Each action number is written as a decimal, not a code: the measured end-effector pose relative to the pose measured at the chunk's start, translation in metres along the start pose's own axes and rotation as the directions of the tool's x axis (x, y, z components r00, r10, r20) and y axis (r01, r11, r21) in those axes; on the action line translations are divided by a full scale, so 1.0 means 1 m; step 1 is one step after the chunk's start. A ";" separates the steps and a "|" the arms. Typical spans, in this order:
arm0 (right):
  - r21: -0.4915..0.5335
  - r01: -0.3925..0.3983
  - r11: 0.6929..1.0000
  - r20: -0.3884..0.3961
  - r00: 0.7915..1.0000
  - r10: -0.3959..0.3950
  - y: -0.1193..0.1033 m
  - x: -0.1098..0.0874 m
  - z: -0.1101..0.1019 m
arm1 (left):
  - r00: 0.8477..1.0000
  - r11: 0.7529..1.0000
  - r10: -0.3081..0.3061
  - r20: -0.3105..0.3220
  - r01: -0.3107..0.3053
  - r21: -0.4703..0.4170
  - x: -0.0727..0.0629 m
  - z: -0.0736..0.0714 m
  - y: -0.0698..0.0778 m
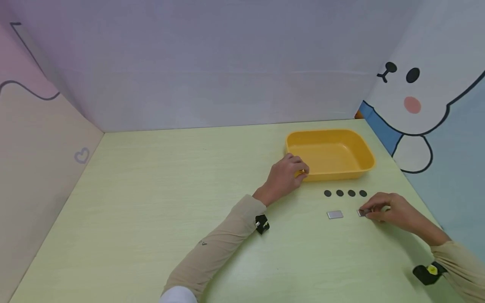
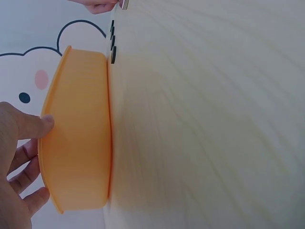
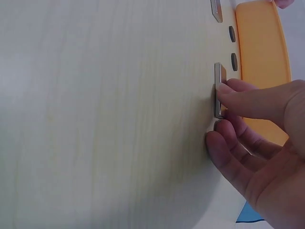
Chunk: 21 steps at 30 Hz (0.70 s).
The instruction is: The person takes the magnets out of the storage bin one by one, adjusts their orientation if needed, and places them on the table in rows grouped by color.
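Observation:
At the near left corner of a yellow plastic tray, my left hand holds the rim. In the left wrist view its thumb lies over the rim while the other fingers reach behind the wall. My right hand pinches a small shiny rectangular metal plate between thumb and fingers, low over the table. A second metal plate lies flat to the left of it. Several small black discs form a row between the plates and the tray; part of the held plate is hidden by the fingers.
The pale wood-grain table ends at a plain back wall panel. On the right stands a panel with a cartoon animal print, close to my right forearm. The tray's inside floor shows bare yellow.

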State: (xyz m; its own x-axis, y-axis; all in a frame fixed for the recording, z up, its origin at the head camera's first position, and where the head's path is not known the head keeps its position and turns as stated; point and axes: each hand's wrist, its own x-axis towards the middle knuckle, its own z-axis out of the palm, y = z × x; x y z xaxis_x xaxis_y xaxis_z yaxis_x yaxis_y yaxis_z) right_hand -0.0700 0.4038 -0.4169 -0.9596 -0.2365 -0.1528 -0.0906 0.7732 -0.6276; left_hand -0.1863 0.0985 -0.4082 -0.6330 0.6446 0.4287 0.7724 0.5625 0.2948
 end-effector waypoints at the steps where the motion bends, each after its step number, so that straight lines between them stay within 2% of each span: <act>1: -0.004 0.007 1.000 -0.003 1.000 -0.007 0.001 0.000 0.000 | 1.000 1.000 0.000 0.000 0.000 0.002 0.000 -0.001 0.000; 8: -0.043 0.051 0.998 -0.027 0.998 -0.052 -0.001 0.000 0.002 | 1.000 1.000 0.001 0.004 -0.001 -0.007 0.000 -0.001 -0.001; 21: -0.044 0.103 0.994 -0.031 0.994 -0.104 0.001 0.000 0.001 | 1.000 1.000 0.020 0.016 -0.020 -0.011 0.001 -0.003 -0.002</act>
State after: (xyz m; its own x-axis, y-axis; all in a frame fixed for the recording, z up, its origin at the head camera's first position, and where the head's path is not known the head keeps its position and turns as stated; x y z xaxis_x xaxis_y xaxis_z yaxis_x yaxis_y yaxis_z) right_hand -0.0704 0.4038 -0.4177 -0.9528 -0.2971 -0.0626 -0.2002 0.7699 -0.6059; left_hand -0.1880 0.0965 -0.4059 -0.6181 0.6642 0.4205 0.7855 0.5436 0.2960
